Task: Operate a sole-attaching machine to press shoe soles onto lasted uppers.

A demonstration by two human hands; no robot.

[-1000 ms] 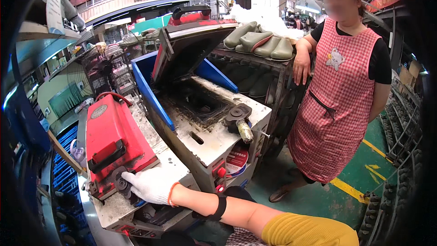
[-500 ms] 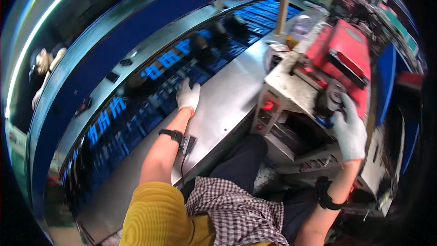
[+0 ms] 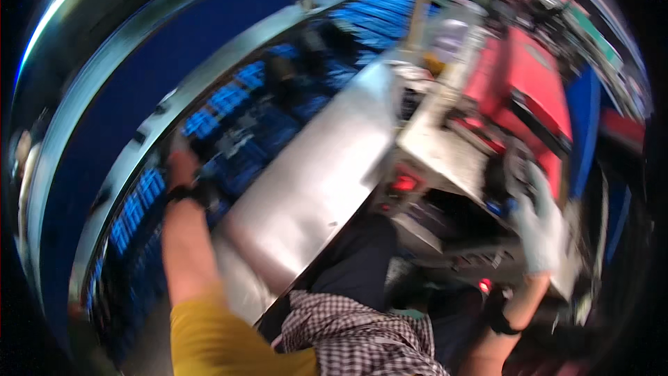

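My left hand (image 3: 182, 157) reaches out over the blue-lit conveyor belt (image 3: 268, 129) at left; motion blur and shadow hide its fingers and anything in them. At right, my right hand (image 3: 541, 230), in a white knit glove, closes its thumb and fingers around a dark rounded piece (image 3: 516, 163). This piece sits against the front of a red-topped machine (image 3: 536, 83). A little blue shows near its lower end, but blur hides what kind of thing it is.
A bare metal ledge (image 3: 306, 181) runs along the belt's near side. Below the red machine, its pale housing (image 3: 442, 143) carries a red switch (image 3: 405, 182). A wooden post (image 3: 419, 17) stands at the belt's far end. A blue panel (image 3: 174, 49) runs behind the belt.
My left hand has moved left and outward, from the metal ledge's edge to over the belt. My right hand stays at the dark piece. The whole view has shifted somewhat.
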